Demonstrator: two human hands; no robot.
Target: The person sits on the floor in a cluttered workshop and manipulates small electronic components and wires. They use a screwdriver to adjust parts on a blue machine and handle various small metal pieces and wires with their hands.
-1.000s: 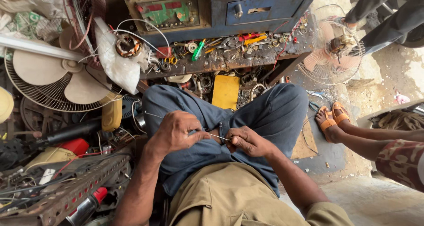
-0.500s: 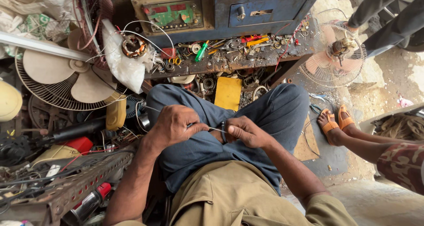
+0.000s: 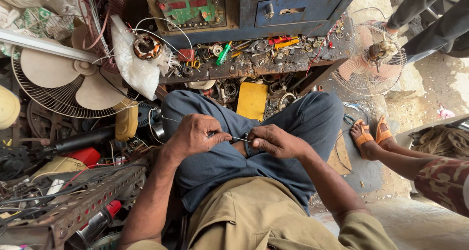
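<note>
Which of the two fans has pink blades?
The small fan at the upper right, beside the blue cabinet, with pink blades inside a round wire guard. The larger fan on the left has cream blades and lies among the clutter.

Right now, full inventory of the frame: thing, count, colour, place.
thin grey wire: 1, grey, stretched between both hands over the lap
blue metal cabinet with drawer: 1, blue, top centre
green-handled screwdriver: 1, green, on the cluttered shelf below the cabinet
flat yellow block: 1, yellow, beyond the knees
white plastic bag: 1, white, upper left, beside a copper motor winding
beige caged fan: 1, beige, left
pink-bladed caged fan: 1, pink, upper right
perforated rusty metal angle bar: 1, brown, lower left
orange sandals: 2, orange, right, on another person's feet
left hand: 1, pinching the wire
right hand: 1, pinching the wire's other end
</note>
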